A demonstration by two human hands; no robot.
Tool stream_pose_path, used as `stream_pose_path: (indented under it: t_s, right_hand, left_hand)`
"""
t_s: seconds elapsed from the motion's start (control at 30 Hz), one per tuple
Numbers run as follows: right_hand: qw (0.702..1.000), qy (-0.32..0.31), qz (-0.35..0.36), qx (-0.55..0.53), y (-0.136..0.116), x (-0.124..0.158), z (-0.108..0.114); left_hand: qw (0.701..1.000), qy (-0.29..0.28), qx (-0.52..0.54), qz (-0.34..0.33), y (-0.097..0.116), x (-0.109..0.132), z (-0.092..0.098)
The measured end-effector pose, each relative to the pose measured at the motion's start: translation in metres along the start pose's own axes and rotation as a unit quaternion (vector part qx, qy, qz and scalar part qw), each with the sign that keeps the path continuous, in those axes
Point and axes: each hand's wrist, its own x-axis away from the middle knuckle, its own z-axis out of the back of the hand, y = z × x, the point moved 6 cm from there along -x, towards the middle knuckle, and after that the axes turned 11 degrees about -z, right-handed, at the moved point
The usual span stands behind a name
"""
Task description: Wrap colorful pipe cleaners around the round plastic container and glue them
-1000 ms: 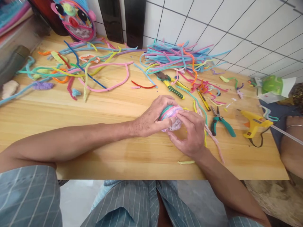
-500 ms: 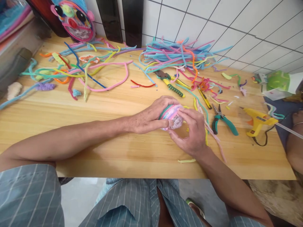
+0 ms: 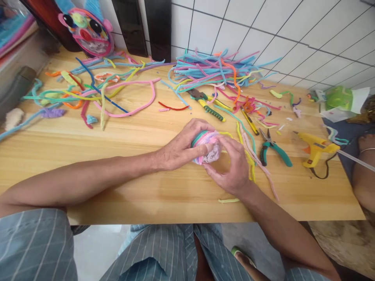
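Observation:
Between my two hands is a small round craft piece (image 3: 211, 153), wrapped in pink, lilac, teal and blue pipe cleaner with a clear, crinkled-looking face. My left hand (image 3: 190, 144) curls round its left side, thumb laid across the front. On the other side, my right hand (image 3: 233, 164) pinches its edge, fingertips at the upper right and thumb below. The back of the piece is hidden by my fingers. Yellow pipe cleaners (image 3: 251, 166) and pale pink ones lie just past my right hand.
Teal-handled pliers (image 3: 275, 148) and a yellow glue gun (image 3: 318, 148) lie to the right. Behind are green-and-yellow pliers (image 3: 206, 105), a cutter knife (image 3: 250, 121) and a pipe cleaner bundle (image 3: 205, 70). A decorated face piece (image 3: 90, 33) stands back left. Another person's arm (image 3: 365, 175) shows at right.
The craft piece has turned a little in my hands, showing more of its clear face. My left thumb reaches further across it. The whole view has shifted slightly.

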Motion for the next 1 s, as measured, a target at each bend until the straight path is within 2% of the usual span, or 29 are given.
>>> stream_pose_path:
  t_s: [0.2, 0.33, 0.5, 0.8, 1.0]
  right_hand:
    - [0.999, 0.026, -0.01, -0.018, 0.007, 0.004, 0.0]
    - [1.0, 0.003, -0.01, -0.01, 0.01, 0.004, -0.004]
    - [0.999, 0.021, 0.038, 0.023, 0.001, 0.005, -0.006]
    - [1.0, 0.004, 0.025, -0.013, 0.004, 0.001, 0.005]
    - [1.0, -0.003, 0.029, 0.01, -0.001, 0.0, 0.005]
  left_hand:
    - [0.997, 0.023, -0.063, -0.038, 0.004, 0.007, 0.0]
    - [0.998, 0.037, -0.059, -0.01, -0.001, 0.008, -0.002]
    - [0.996, 0.073, 0.004, 0.053, -0.005, 0.006, -0.001]
    - [0.99, 0.113, 0.038, 0.078, -0.006, 0.011, -0.003]
    - [0.989, 0.126, 0.039, 0.068, -0.006, 0.014, -0.004]
